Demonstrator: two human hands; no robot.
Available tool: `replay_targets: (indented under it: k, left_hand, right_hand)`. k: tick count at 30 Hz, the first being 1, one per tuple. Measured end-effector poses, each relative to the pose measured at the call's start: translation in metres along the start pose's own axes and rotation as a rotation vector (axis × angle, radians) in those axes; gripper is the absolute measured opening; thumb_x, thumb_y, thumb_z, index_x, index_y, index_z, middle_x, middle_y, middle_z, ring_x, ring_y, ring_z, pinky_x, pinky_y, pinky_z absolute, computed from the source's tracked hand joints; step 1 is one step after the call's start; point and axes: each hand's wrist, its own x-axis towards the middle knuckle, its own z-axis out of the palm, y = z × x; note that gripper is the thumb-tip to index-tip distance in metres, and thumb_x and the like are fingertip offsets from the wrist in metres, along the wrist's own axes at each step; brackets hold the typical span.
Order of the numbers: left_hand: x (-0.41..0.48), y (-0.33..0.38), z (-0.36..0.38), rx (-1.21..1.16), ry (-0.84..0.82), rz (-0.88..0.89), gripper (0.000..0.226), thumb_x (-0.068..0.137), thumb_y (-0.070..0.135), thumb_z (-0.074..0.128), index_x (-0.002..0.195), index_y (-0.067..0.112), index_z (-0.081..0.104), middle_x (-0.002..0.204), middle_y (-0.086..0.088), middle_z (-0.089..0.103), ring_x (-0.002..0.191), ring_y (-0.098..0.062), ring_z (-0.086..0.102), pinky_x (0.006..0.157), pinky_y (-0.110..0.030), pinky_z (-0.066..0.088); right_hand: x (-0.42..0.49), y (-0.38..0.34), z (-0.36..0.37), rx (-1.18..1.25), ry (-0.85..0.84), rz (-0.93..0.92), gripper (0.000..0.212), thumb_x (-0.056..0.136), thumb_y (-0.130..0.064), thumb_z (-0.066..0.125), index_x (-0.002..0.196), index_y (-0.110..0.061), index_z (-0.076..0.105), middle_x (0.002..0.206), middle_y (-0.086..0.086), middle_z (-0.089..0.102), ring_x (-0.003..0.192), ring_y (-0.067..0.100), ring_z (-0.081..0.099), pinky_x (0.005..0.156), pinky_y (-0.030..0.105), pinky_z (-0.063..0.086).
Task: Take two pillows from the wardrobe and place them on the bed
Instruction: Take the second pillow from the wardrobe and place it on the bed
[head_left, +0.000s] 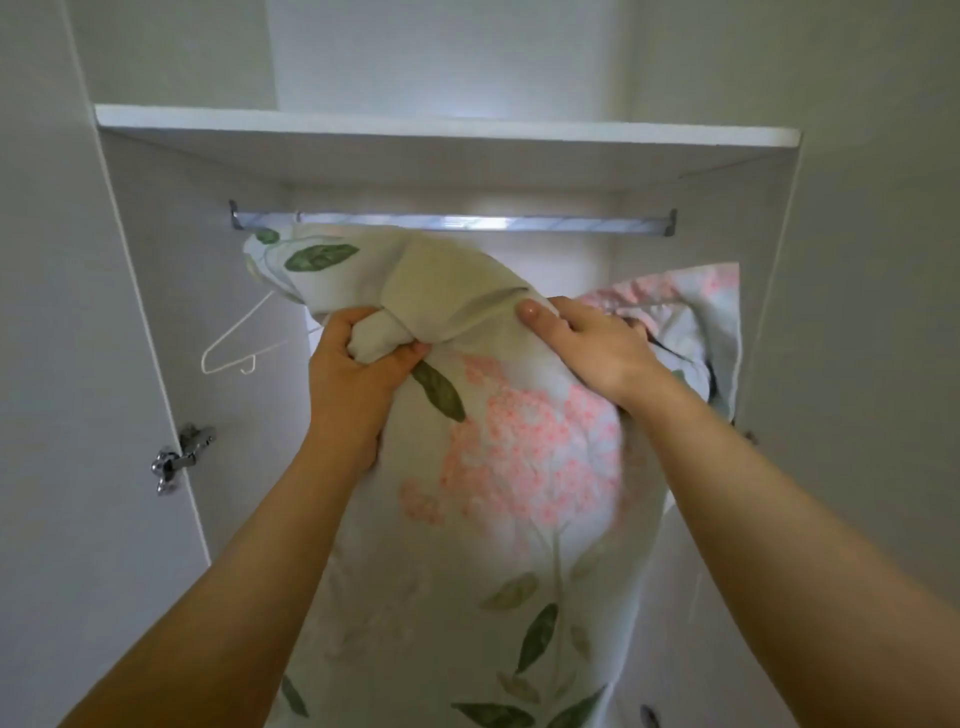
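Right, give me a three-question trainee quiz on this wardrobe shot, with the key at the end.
1. True or false: the left hand and the right hand both hold the front floral pillow.
2. The white hanger shows: A) left of that pillow, B) right of it, C) lying on the top shelf.
3. Fill in: the second floral pillow stands behind the first, on its ____ side.
Key: 1 true; 2 A; 3 right.
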Motion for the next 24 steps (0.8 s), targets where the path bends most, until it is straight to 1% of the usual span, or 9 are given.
replay_targets:
  k: [5, 8, 12, 15, 17, 20, 22, 23, 24]
  left_hand:
    - [-0.037, -0.004, -0.02, 0.021, 0.029, -0.045, 0.032, 0.074, 0.009, 0.073, 0.078, 0.033, 0.052, 0.085, 0.007, 0.06, 0.082, -0.015, 0.058, 0.075, -0.031, 0.052]
    - [-0.059, -0.01, -0.032, 0.048, -0.013, -0.069, 0.032, 0.075, 0.01, 0.072, 0.08, 0.034, 0.052, 0.086, 0.009, 0.059, 0.079, -0.008, 0.058, 0.071, -0.026, 0.053]
    - [-0.085, -0.025, -0.054, 0.113, -0.046, -0.103, 0.036, 0.076, 0.01, 0.071, 0.085, 0.039, 0.05, 0.09, 0.017, 0.057, 0.082, 0.0, 0.057, 0.068, -0.015, 0.052]
    - [-0.106, -0.042, -0.081, 0.189, -0.038, -0.16, 0.039, 0.075, 0.008, 0.071, 0.093, 0.036, 0.05, 0.094, 0.022, 0.052, 0.085, 0.002, 0.053, 0.065, -0.007, 0.05]
    - [-0.122, -0.055, -0.103, 0.274, -0.013, -0.198, 0.042, 0.075, 0.008, 0.072, 0.102, 0.031, 0.049, 0.094, 0.025, 0.051, 0.087, 0.004, 0.051, 0.068, -0.005, 0.047]
    - [-0.149, -0.072, -0.138, 0.398, 0.02, -0.311, 0.047, 0.076, 0.01, 0.071, 0.113, 0.027, 0.048, 0.099, 0.021, 0.053, 0.092, -0.005, 0.051, 0.08, -0.017, 0.044]
    - [-0.168, -0.081, -0.161, 0.464, 0.038, -0.414, 0.053, 0.077, 0.01, 0.07, 0.123, 0.021, 0.045, 0.109, 0.012, 0.05, 0.102, -0.011, 0.048, 0.088, -0.027, 0.041]
    - [-0.177, -0.086, -0.172, 0.491, 0.041, -0.459, 0.056, 0.077, 0.009, 0.069, 0.126, 0.019, 0.043, 0.113, 0.009, 0.048, 0.105, -0.013, 0.046, 0.09, -0.03, 0.04]
    - [-0.186, -0.089, -0.183, 0.511, 0.044, -0.504, 0.057, 0.077, 0.007, 0.069, 0.127, 0.018, 0.042, 0.115, 0.008, 0.047, 0.108, -0.016, 0.046, 0.09, -0.031, 0.039]
  right_hand:
    - [-0.042, -0.004, 0.022, 0.217, -0.267, -0.083, 0.073, 0.076, -0.055, 0.064, 0.14, -0.037, 0.032, 0.141, -0.01, 0.047, 0.127, 0.015, 0.046, 0.097, 0.027, 0.037]
    - [-0.057, -0.003, 0.044, 0.363, -0.3, -0.099, 0.061, 0.064, -0.04, 0.08, 0.118, -0.04, 0.051, 0.123, -0.013, 0.06, 0.114, 0.009, 0.056, 0.1, 0.029, 0.045]
    - [-0.09, 0.001, 0.072, 0.416, -0.337, -0.007, 0.046, 0.07, -0.025, 0.081, 0.113, -0.025, 0.064, 0.101, -0.01, 0.064, 0.094, 0.011, 0.06, 0.071, 0.014, 0.046]
    - [-0.105, 0.009, 0.122, 0.474, -0.398, 0.155, 0.036, 0.083, -0.017, 0.069, 0.117, -0.011, 0.062, 0.11, 0.002, 0.065, 0.101, 0.022, 0.062, 0.087, 0.029, 0.049]
    - [-0.113, 0.008, 0.147, 0.385, -0.412, 0.334, 0.029, 0.09, -0.013, 0.06, 0.118, -0.004, 0.059, 0.111, 0.003, 0.064, 0.099, 0.02, 0.061, 0.088, 0.024, 0.05]
    - [-0.127, -0.024, 0.171, 0.322, -0.549, 0.124, 0.034, 0.08, -0.025, 0.072, 0.111, -0.016, 0.064, 0.086, -0.012, 0.061, 0.077, 0.005, 0.058, 0.059, 0.004, 0.044]
    - [-0.16, -0.018, 0.203, 0.306, -0.588, 0.087, 0.036, 0.085, -0.023, 0.067, 0.119, -0.014, 0.059, 0.094, -0.011, 0.061, 0.085, 0.005, 0.059, 0.068, 0.005, 0.045]
    - [-0.159, 0.014, 0.228, 0.332, -0.65, 0.113, 0.036, 0.092, -0.018, 0.057, 0.126, -0.009, 0.053, 0.108, -0.007, 0.061, 0.098, 0.01, 0.059, 0.084, 0.01, 0.047]
    - [-0.152, 0.01, 0.26, 0.29, -0.604, 0.317, 0.036, 0.097, -0.014, 0.044, 0.132, -0.007, 0.047, 0.127, 0.0, 0.058, 0.115, 0.016, 0.056, 0.102, 0.019, 0.042]
